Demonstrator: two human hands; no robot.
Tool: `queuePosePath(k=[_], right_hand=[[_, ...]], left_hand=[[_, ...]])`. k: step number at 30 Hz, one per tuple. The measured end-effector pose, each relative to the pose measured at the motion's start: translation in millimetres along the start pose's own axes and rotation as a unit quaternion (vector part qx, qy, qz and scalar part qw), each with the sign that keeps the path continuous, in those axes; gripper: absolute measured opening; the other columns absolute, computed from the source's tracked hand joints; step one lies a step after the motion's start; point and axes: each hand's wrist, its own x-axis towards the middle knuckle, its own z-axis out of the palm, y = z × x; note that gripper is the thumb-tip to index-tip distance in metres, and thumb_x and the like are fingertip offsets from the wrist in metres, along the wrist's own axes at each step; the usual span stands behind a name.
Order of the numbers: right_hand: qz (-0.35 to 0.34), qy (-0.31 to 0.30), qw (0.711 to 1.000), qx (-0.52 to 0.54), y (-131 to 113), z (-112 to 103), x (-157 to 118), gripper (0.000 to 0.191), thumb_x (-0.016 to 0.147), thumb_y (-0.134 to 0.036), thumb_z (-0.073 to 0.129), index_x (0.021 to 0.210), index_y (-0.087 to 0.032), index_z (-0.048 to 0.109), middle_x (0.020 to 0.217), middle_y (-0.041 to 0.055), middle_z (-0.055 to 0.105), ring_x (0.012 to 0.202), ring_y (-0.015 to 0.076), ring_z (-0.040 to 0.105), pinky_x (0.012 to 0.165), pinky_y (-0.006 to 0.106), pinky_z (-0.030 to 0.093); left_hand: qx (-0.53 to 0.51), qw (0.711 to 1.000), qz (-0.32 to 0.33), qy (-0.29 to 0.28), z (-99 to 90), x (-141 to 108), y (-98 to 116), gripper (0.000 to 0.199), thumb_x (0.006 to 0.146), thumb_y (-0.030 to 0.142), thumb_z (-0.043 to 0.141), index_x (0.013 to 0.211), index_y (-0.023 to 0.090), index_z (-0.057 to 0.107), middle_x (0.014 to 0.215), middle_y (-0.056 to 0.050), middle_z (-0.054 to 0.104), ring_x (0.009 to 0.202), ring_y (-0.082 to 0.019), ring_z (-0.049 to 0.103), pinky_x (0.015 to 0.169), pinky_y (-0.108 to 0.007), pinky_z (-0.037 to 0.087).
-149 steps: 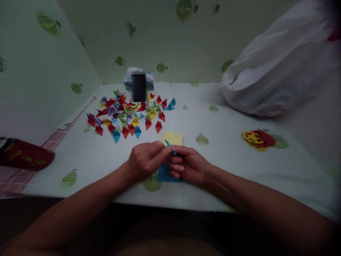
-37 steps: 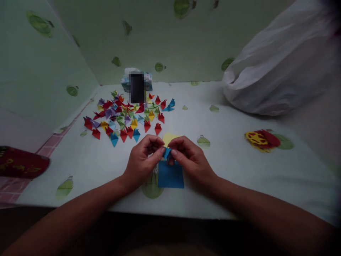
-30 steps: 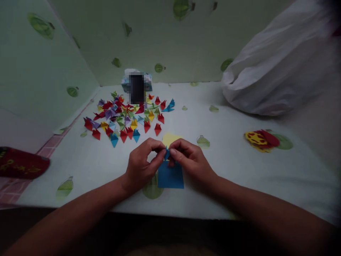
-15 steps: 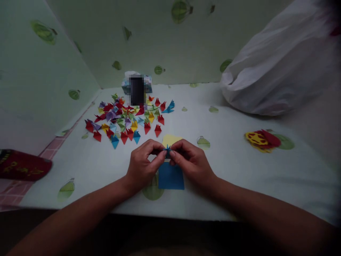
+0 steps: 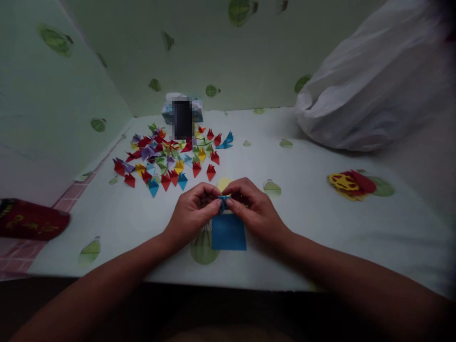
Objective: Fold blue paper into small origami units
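Note:
Between the fingertips of both hands is a small blue folded paper piece point(image 5: 223, 203), partly covered by the thumbs. My left hand point(image 5: 195, 205) pinches its left side, and my right hand point(image 5: 252, 205) pinches its right side. Below them on the table lies a flat blue paper square point(image 5: 229, 232), its top edge close under the hands. Just behind the fingers, part of a yellow paper point(image 5: 225, 184) shows; the rest is hidden. Many folded paper cranes point(image 5: 196, 169) in red, blue, yellow, green and purple are spread out beyond my left hand.
A tissue box point(image 5: 167, 113) stands at the back, with a blurred dark object point(image 5: 183, 119) before it. A white plastic bag point(image 5: 356, 104) fills the back right. Red and yellow cut-outs point(image 5: 351, 185) lie at right. A dark red item point(image 5: 33, 219) sits at the left edge.
The blue folded piece has turned between my fingers and now shows a narrow T-like shape. Both hands keep their pinch. The view has shifted slightly.

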Motion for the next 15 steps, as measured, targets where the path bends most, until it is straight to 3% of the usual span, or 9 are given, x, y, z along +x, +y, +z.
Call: queuePosePath(k=[6, 10, 15], right_hand=[[0.107, -0.057, 0.985, 0.120, -2.0, -3.3, 2.4, 0.017, 0.086, -0.030, 0.064, 0.077, -0.018, 0.056, 0.075, -0.0006, 0.057, 0.070, 0.0130, 0.053, 0.068, 0.029, 0.043], [0.158, -0.038, 0.973, 0.165, -0.3, -1.9, 1.3, 0.020, 0.085, -0.032, 0.068, 0.078, -0.018, 0.055, 0.071, -0.0022, 0.058, 0.067, 0.0122, 0.057, 0.068, 0.028, 0.045], [0.180, -0.005, 0.960, 0.215, 0.4, 0.1, 1.6, 0.026, 0.082, -0.036, 0.074, 0.077, -0.019, 0.055, 0.069, -0.0037, 0.059, 0.064, 0.0113, 0.059, 0.065, 0.027, 0.045]], left_hand=[[-0.067, 0.997, -0.023, -0.006, -2.7, 4.3, -2.3, 0.021, 0.074, 0.022, 0.076, 0.088, 0.017, 0.061, 0.077, 0.002, 0.062, 0.071, -0.010, 0.059, 0.065, -0.021, 0.050], [-0.063, 0.995, -0.057, -0.047, -4.1, 4.3, -1.8, 0.014, 0.079, 0.026, 0.073, 0.084, 0.016, 0.065, 0.077, 0.000, 0.064, 0.071, -0.012, 0.061, 0.067, -0.024, 0.051], [-0.062, 0.993, -0.079, -0.056, -3.2, 3.4, 1.4, 0.017, 0.080, 0.029, 0.074, 0.085, 0.016, 0.066, 0.079, -0.001, 0.068, 0.074, -0.014, 0.065, 0.073, -0.027, 0.054]])
